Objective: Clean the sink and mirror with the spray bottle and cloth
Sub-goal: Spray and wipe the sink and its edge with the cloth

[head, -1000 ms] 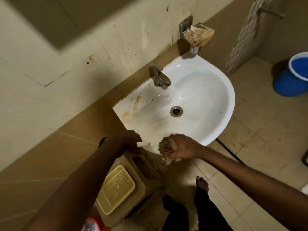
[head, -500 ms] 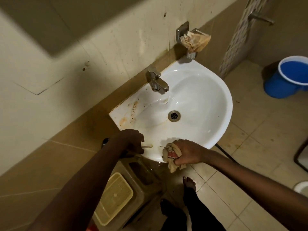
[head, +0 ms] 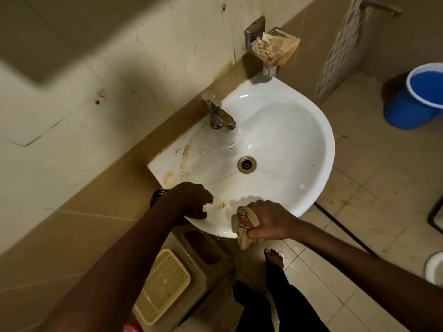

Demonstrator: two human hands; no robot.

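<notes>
At the near rim of the sink (head: 299, 130), I see both hands working side by side. My left hand (head: 191, 202) is curled around a spray bottle (head: 214, 206); only its pale nozzle with a yellow tip shows past the fingers, and it points right, across the rim. The rest of the bottle is hidden under the hand, apart from a dark piece by the wrist that I cannot identify. My right hand (head: 266, 220) has its grip pressed tight around a bunched cloth (head: 247, 226), beige with some red marking. The cloth sits on the front edge of the sink and a fold of it hangs below the rim. The 2 hands are near each other but not touching.

Sink condition: the bowl is white, with brown stains on its flat left corner (head: 177, 164). The drain (head: 247, 164) is at the bowl centre. A metal tap (head: 219, 116) stands at the back edge, spout aimed into the bowl.

Surroundings: a wall-mounted soap holder (head: 275, 47) above the sink carries a crumpled brown wrapper. A blue bucket (head: 417, 97) stands on the floor tiles at far right. Below the sink is a tan bin (head: 203, 255) with a yellow perforated lid (head: 163, 286) beside it. 2 bare feet are visible on the floor, one of them (head: 274, 257) just below the cloth. No mirror surface can be confirmed from this view.
</notes>
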